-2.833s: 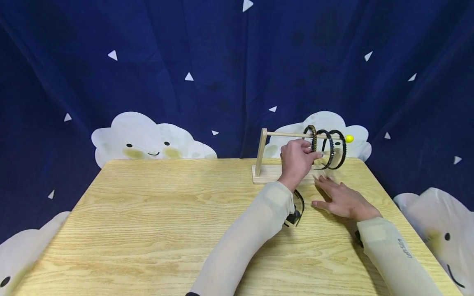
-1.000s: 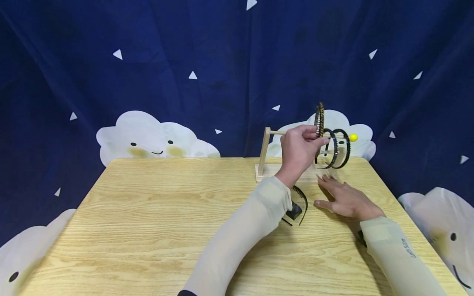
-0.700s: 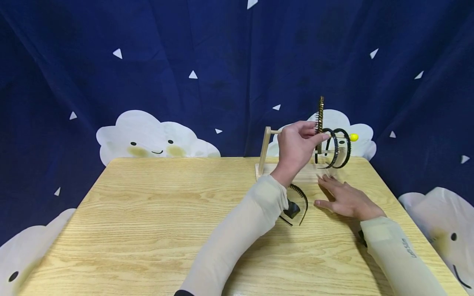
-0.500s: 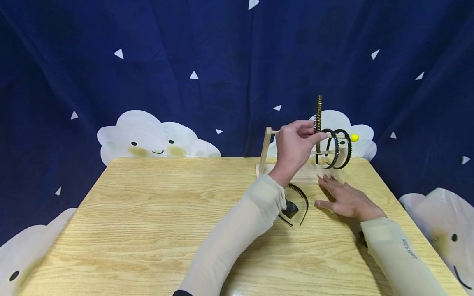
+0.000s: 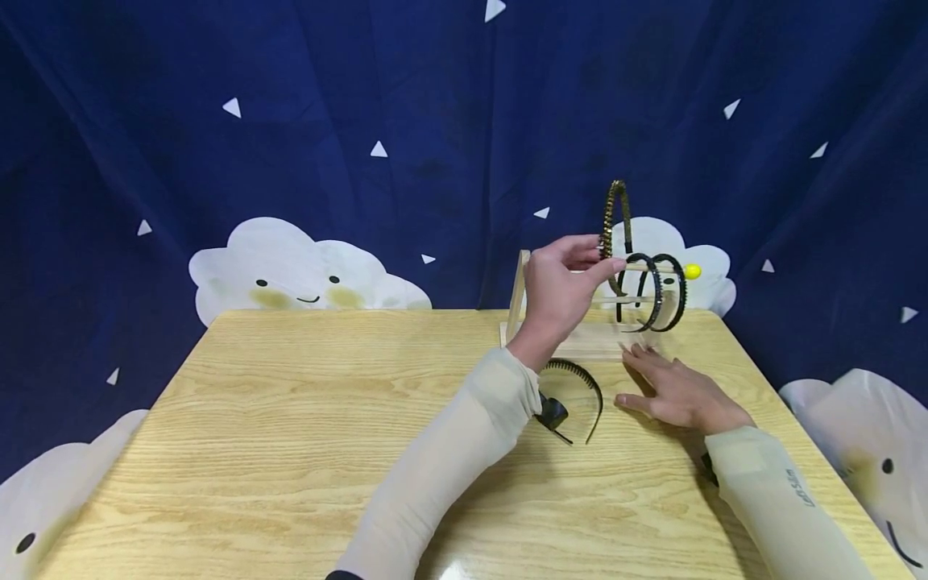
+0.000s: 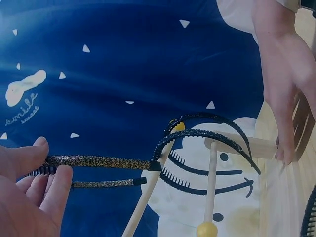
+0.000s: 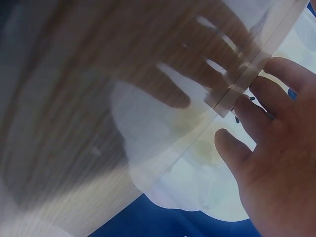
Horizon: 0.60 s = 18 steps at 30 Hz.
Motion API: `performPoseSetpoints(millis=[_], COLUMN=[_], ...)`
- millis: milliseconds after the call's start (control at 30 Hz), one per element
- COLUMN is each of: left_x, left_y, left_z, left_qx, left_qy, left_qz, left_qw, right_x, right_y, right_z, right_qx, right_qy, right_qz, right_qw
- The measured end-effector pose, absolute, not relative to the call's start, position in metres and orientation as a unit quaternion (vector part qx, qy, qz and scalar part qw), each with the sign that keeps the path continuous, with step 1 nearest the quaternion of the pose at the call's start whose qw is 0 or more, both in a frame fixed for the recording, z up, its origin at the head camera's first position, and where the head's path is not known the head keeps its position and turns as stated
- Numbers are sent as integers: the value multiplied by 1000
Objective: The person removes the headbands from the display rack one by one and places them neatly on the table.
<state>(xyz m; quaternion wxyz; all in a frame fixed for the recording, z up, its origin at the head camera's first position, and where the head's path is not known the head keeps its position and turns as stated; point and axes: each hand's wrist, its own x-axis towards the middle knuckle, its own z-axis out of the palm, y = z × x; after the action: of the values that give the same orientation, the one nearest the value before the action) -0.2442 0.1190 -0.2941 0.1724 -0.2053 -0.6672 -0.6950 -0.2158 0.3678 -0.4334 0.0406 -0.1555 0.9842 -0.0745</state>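
Note:
A brown-gold glittery headband (image 5: 609, 221) is pinched near one end between my left hand's (image 5: 561, 286) thumb and fingers. It is raised over the upper rod of a wooden stand (image 5: 594, 342), its arch up in the head view. In the left wrist view, the headband's (image 6: 103, 162) free ends point towards the rod. Two black toothed headbands (image 5: 656, 298) hang on the stand, near the rod's yellow ball end (image 5: 693, 271). My right hand (image 5: 677, 395) lies on the table, fingers spread, fingertips at the stand's base.
Another black toothed headband (image 5: 599, 395) lies on the table (image 5: 326, 419) below my left wrist, partly hidden by the sleeve. A small black device (image 5: 554, 412) sits at that wrist. Behind the table hangs a dark blue curtain (image 5: 435, 161) with white clouds.
The glittery headband was around the rod; my left hand has lifted it above, then turned it and shifted slightly left. My right hand has stayed at the base.

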Motion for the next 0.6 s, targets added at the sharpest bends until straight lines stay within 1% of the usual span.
performPoseSetpoints(millis=[300,600], left_x=[-246,-249], left_y=[106,97], left_z=[-306,-307], left_qx=[-188,-189], left_qy=[-633,-588], left_qz=[-736,-773], left_qw=[151,142], right_x=[-215,-215], right_y=[367,367], right_z=[-432,-433], right_qx=[-155,-155], right_qy=[984,985], right_qz=[-75,-71], right_qw=[40,39])
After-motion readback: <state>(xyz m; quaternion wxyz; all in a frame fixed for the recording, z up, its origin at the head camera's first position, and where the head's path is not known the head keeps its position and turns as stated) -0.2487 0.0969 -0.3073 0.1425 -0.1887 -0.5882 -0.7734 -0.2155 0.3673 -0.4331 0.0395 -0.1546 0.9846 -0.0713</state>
